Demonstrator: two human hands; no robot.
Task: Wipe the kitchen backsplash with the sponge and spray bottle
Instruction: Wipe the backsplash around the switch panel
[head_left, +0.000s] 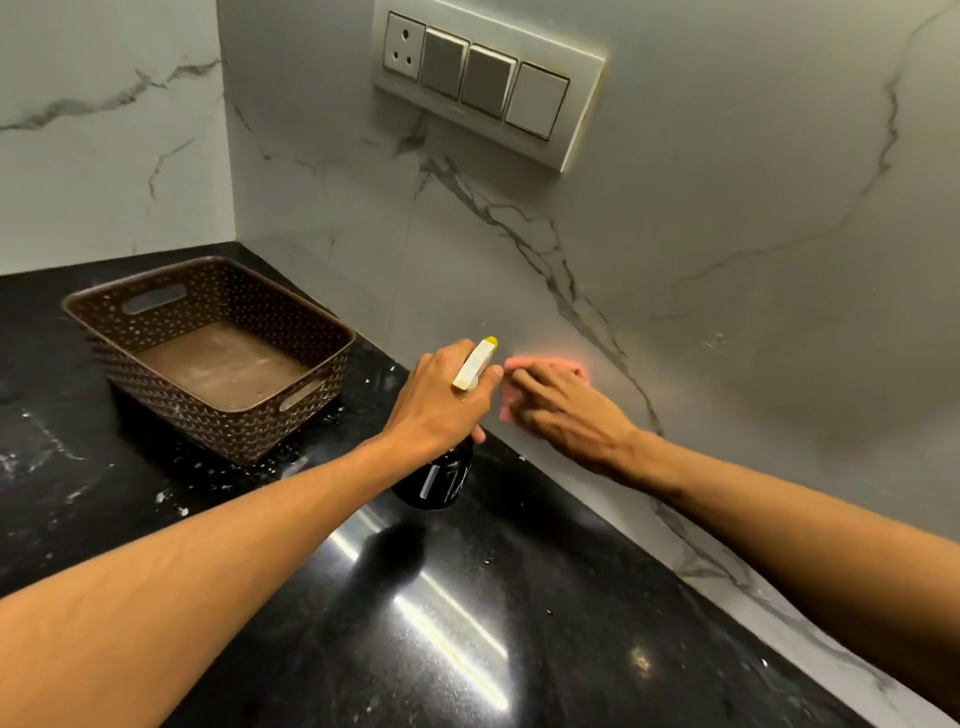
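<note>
Nearest to me is the black polished stone countertop (467, 623), with bright light reflections on it, and my two bare forearms reach over it.

My left hand (441, 400) is closed around the neck of the dark spray bottle with a white trigger head and a yellow nozzle (441, 480). The fingers are curled round it and the nozzle points toward the wall. The bottle is low over the counter; I cannot tell if its bottom touches the stone.

Just beside it, to the right, my right hand (566, 410) presses the pink sponge (511, 362) against the low part of the wall. The fingers lie stretched over the sponge, which is blurred and mostly hidden under them.

Further left on the counter stands a brown perforated plastic basket with handle slots (223, 415), near the corner.

Behind everything is the white marble-pattern backsplash with grey veins (727, 260). High on it is a white switch plate with one socket and three switches (488, 85).
</note>
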